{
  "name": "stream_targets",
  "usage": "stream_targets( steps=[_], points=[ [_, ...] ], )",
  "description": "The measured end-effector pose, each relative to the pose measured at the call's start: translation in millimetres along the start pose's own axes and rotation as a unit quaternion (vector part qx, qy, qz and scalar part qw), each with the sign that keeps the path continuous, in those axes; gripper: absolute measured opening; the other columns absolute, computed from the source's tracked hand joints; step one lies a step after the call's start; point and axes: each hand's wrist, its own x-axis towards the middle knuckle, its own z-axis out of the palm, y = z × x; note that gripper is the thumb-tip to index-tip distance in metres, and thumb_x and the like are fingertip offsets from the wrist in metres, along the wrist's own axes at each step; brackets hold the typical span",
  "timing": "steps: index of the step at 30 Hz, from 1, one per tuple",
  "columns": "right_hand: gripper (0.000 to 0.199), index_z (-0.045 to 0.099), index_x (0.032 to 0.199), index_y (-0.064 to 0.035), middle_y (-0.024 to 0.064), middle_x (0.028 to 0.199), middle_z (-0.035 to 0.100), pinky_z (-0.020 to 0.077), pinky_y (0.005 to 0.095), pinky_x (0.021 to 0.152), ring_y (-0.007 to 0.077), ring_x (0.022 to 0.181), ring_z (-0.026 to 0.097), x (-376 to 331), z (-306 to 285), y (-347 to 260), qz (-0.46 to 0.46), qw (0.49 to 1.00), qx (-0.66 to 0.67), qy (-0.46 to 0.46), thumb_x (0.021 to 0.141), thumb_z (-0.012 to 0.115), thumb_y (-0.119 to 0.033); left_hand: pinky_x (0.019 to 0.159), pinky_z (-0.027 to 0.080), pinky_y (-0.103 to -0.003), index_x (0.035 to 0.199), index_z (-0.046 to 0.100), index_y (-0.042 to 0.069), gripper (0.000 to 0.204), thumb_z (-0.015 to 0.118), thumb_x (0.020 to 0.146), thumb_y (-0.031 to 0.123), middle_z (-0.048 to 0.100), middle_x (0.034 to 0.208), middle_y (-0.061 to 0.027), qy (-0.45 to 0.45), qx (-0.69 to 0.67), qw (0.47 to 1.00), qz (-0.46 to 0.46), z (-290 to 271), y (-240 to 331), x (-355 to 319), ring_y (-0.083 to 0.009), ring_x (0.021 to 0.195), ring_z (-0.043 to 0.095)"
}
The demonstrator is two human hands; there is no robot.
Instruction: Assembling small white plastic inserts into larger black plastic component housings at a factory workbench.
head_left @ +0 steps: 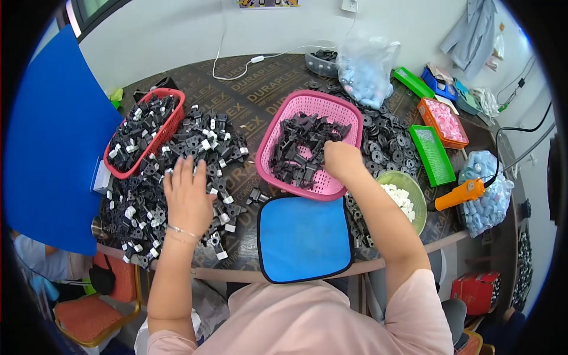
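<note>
My left hand (188,198) lies with outstretched fingers on a heap of black plastic parts fitted with white blocks (141,204). It grasps none of them that I can see. Inside the pink basket (269,139), my right hand (343,161) is closed at the right side of a pile of bare black plastic parts (302,142). Its fingertips point down among them, and what they pinch, if anything, is hidden. In front of me a blue mat with a black border (305,238) lies flat, and a single black part (257,196) rests by its upper left corner.
A red basket (163,133) of black parts stands at the left. Black discs (387,145) spread right of the pink basket, above a green bowl of white blocks (421,204). An orange electric screwdriver (461,194) hangs near a bag of blue pieces (488,201) and a green tray (433,155).
</note>
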Motion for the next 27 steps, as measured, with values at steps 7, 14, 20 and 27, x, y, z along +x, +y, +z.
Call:
stream_targets(
  steps=[7,14,20,27],
  points=[
    [0.019,0.059,0.091,-0.004,0.0149,0.079,0.066,0.0515,0.0414,0.064,0.0319,0.076,0.065,-8.2,-17.9,0.3,0.031,0.996,0.028,0.08,0.072,0.06,-0.008,0.088,0.045,-0.038,0.111,0.056,-0.001,0.042,0.072,0.073,0.008,0.056,0.116,-0.0166,0.02,-0.306,0.948,0.078,9.4,36.5,2.6,-0.0288,0.105,0.055],
    [0.019,0.063,0.086,-0.0069,0.0064,0.075,0.063,0.0498,0.0342,0.06,0.0239,0.067,0.061,-108.1,-55.7,-21.9,-0.254,0.916,0.276,0.139,0.068,0.069,-0.007,0.071,0.055,-0.031,0.127,0.044,0.006,0.039,0.057,0.09,0.011,0.06,0.104,-0.0112,-0.29,-0.87,0.349,-0.192,34.8,99.5,-4.5,-0.0227,0.082,0.064],
    [0.02,0.061,0.09,-0.0032,0.0107,0.079,0.06,0.0502,0.035,0.064,0.026,0.074,0.06,-142.2,-20.5,11.0,-0.02,0.857,0.51,-0.068,0.071,0.068,-0.003,0.071,0.056,-0.031,0.119,0.047,0.004,0.032,0.057,0.088,0.003,0.06,0.098,-0.0097,-0.31,-0.856,0.373,-0.178,60.8,101.3,-37.5,-0.0221,0.083,0.065],
    [0.031,0.048,0.111,0.0042,0.017,0.102,0.053,0.0525,0.0354,0.071,0.0301,0.084,0.062,-118.9,44.1,5.4,0.077,0.991,0.061,0.091,0.081,0.049,-0.002,0.063,0.052,-0.028,0.11,0.053,0.003,0.025,0.059,0.085,0.005,0.059,0.085,-0.0049,-0.269,-0.671,0.668,-0.174,87.7,105.9,-60.1,-0.0165,0.072,0.061]
  ],
)
